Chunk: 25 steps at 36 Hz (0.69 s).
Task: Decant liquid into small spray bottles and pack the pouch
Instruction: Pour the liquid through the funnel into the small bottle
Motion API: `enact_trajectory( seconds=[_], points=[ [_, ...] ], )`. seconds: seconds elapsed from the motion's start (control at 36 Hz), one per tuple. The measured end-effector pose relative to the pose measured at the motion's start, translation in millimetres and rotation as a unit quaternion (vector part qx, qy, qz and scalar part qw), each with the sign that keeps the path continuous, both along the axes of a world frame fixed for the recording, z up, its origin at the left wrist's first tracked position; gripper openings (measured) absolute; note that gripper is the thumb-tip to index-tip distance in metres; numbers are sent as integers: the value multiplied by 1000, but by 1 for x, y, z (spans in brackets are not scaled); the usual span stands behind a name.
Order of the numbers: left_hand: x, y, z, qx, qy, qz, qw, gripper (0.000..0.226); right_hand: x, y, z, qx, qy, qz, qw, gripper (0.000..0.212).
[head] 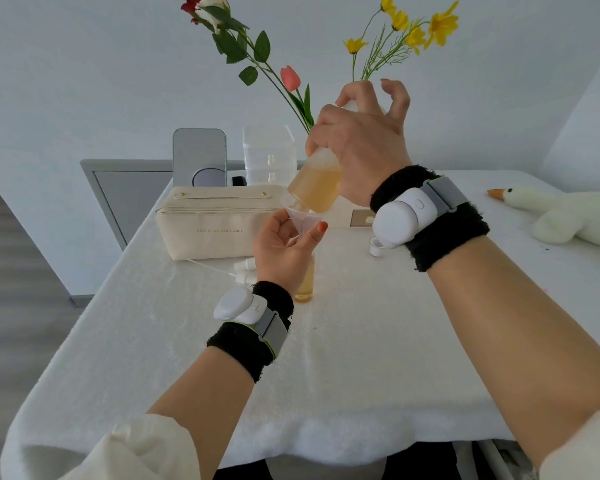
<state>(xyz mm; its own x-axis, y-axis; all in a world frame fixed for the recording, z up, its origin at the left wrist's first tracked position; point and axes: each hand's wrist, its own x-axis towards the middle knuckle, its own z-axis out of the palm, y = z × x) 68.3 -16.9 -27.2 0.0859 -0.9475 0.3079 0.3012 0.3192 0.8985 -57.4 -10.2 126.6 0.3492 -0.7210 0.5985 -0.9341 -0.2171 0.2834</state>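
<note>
A tilted translucent amber-liquid bottle [314, 190] is gripped by curled right hand [357, 150] fingers; a clear plastic funnel [303, 221] is pinched by left hand [281, 251] fingers

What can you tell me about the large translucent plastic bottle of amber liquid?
The large translucent plastic bottle is tipped steeply, neck down into the small clear plastic funnel. Amber liquid fills its lower half; the raised end looks empty. The right hand grips that raised end. The left hand pinches the funnel above a small clear bottle standing on the white-covered table.
</note>
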Motion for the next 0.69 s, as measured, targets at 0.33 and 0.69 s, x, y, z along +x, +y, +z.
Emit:
enact_trajectory(
  seconds=[0.33, 0.69],
  points=[
    [0, -2, -1, 2, 4, 1, 1000, 38, -4, -2, -1, -8, 11, -5, 1000, 58],
    [-1, -2, -2, -3, 2, -3, 1000, 29, -11, -3, -7, -31, -1, -13, 999, 59]
  ],
)
